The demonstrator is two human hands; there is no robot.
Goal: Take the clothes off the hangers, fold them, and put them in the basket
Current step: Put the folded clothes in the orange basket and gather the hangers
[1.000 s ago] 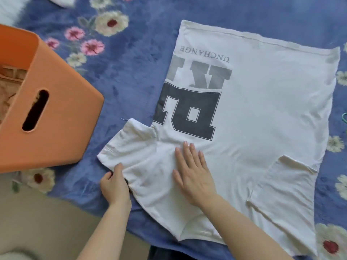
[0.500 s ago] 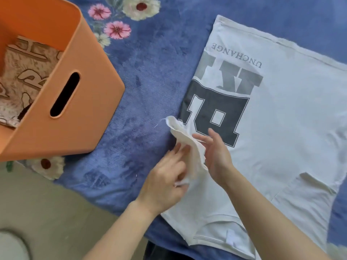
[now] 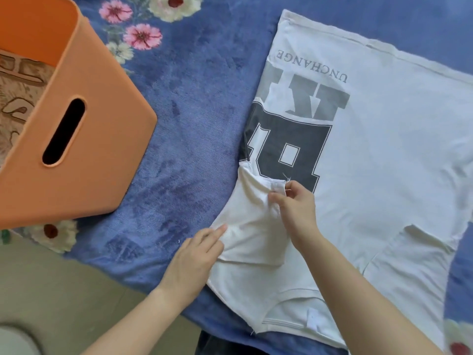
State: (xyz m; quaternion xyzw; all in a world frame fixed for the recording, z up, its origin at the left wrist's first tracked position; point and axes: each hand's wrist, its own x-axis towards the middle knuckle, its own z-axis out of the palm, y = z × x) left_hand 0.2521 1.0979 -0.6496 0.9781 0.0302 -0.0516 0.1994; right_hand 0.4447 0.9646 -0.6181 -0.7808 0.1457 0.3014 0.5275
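White cotton, a T-shirt [image 3: 384, 162] with a dark block-letter print, lies spread flat on a blue flowered blanket [image 3: 194, 111]. Its collar [image 3: 294, 311] is nearest the person and its hem farthest, so its long axis runs away from the body, leaning a little right. The right hand [image 3: 294, 203] pinches the cuff of the left sleeve [image 3: 250, 221], which is turned inward over the chest. The left hand [image 3: 194, 254], fingers extended and gripping nothing, touches the folded edge at the shoulder. Both hands work the shirt's left side; the other sleeve [image 3: 409, 252] lies flat, well apart to the right and nearer the right arm. I judge the folding barely begun. The orange basket [image 3: 97, 155] stands to the left, clear of the shirt, with a patterned garment [image 3: 18, 98] inside; only blanket lies between.
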